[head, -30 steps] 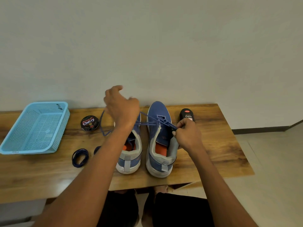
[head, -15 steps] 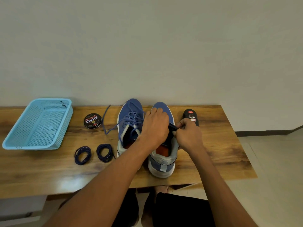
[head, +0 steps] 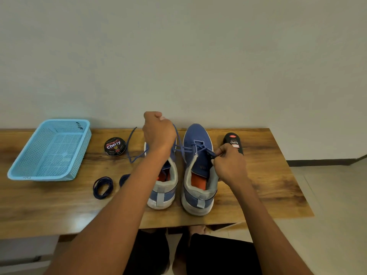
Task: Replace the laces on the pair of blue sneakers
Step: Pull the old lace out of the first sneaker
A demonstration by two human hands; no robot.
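At the table's far left corner the light blue basket holds nothing. Mid-table, both blue sneakers lie lengthwise, toes to the far edge, heels near. The left hand, raised, grips the blue lace; the right hand pinches it at the right shoe's eyelets.

Blue sneakers side by side, toes away, laces loose

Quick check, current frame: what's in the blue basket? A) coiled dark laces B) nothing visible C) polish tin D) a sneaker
B: the blue basket shows only bare mesh; the coiled dark laces and the polish tin lie on the table beside it, apart from it.
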